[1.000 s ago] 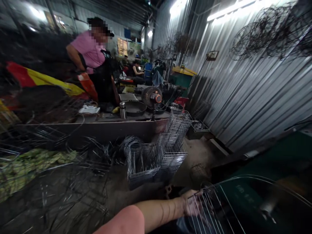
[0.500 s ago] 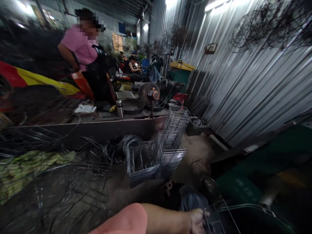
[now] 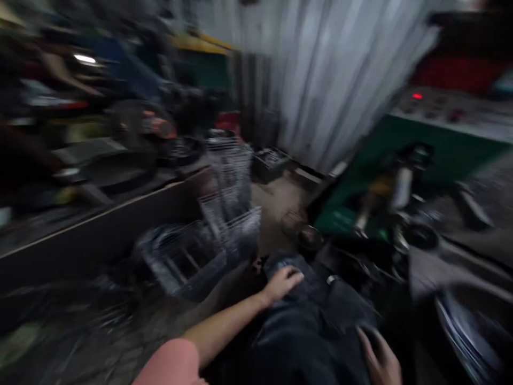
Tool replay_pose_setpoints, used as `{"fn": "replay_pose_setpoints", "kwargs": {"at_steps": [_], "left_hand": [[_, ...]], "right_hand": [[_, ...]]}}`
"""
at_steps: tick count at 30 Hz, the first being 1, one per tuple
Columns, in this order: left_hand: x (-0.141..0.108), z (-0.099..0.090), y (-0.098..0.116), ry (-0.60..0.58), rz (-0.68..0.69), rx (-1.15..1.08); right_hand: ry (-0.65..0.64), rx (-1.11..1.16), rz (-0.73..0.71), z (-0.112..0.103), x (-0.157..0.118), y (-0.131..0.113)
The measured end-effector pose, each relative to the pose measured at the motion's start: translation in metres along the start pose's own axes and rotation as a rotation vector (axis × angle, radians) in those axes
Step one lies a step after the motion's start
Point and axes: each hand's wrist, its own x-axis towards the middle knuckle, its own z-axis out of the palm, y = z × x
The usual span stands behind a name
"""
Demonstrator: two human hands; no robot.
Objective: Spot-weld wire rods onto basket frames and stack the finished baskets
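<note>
My left hand (image 3: 282, 283) rests on the knee of my dark trousers (image 3: 304, 331), its thumb and fingers a little apart and nothing visible in them. At the lower right, my right hand (image 3: 380, 355) lies against the other thigh with its fingers apart; a dark patch between them is too blurred to make out. Ahead and to the left of my knee stand stacked wire baskets (image 3: 196, 256), with a taller wire stack (image 3: 230, 171) behind them. Both hands are apart from the baskets.
To the right is a green machine (image 3: 433, 149) with a red light on its panel. A round container (image 3: 473, 326) holding metal pieces stands at the lower right. A long board (image 3: 100, 219) edges the cluttered work area on the left. Corrugated metal wall (image 3: 288, 75) rises behind.
The view has swung right and down. My left hand, earlier beside a thin wire frame, is now on my knee without it. My right hand has come into view.
</note>
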Motion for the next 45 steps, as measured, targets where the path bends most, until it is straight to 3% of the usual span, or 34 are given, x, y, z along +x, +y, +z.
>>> {"fn": "replay_pose_setpoints", "kwargs": {"at_steps": [2, 4, 7, 11, 18, 21, 23, 28, 30, 34, 37, 40, 45], "left_hand": [[-0.002, 0.005, 0.009, 0.085, 0.232, 0.106], [0.004, 0.016, 0.019, 0.068, 0.327, 0.177], [0.009, 0.038, 0.028, 0.015, 0.332, 0.22], [0.004, 0.057, 0.03, -0.044, 0.342, 0.256], [0.013, 0.058, 0.027, 0.069, 0.483, 0.421], [0.021, 0.053, 0.026, 0.053, 0.475, 0.408], [0.023, 0.049, 0.025, 0.029, 0.459, 0.369], [0.024, 0.046, 0.022, 0.02, 0.449, 0.303], [0.024, 0.046, 0.02, 0.022, 0.434, 0.298], [0.027, 0.048, 0.025, 0.051, 0.398, 0.295], [0.033, 0.048, 0.039, 0.056, 0.393, 0.29], [0.042, 0.048, 0.056, 0.009, 0.376, 0.263], [0.063, 0.045, 0.072, -0.005, 0.338, 0.167]], "right_hand": [[-0.029, 0.016, 0.013, 0.004, -0.014, -0.001], [-0.085, 0.036, -0.064, 0.008, -0.015, -0.005], [-0.107, -0.039, -0.144, 0.009, -0.011, -0.014], [-0.167, -0.164, -0.139, 0.008, -0.013, -0.032], [-0.289, -0.256, -0.135, 0.014, -0.005, -0.051], [-0.328, -0.254, -0.218, 0.014, 0.0, -0.055], [-0.287, -0.195, -0.254, 0.005, 0.006, -0.054], [0.111, 0.006, -0.187, -0.041, 0.042, -0.03], [0.158, -0.02, -0.202, -0.052, 0.058, -0.017], [-0.005, -0.082, -0.315, -0.045, 0.081, 0.001], [-0.13, 0.053, -0.326, -0.032, 0.096, 0.004], [-0.145, 0.19, -0.316, -0.03, 0.113, 0.001], [-0.158, 0.082, -0.304, -0.038, 0.138, -0.004]]}}
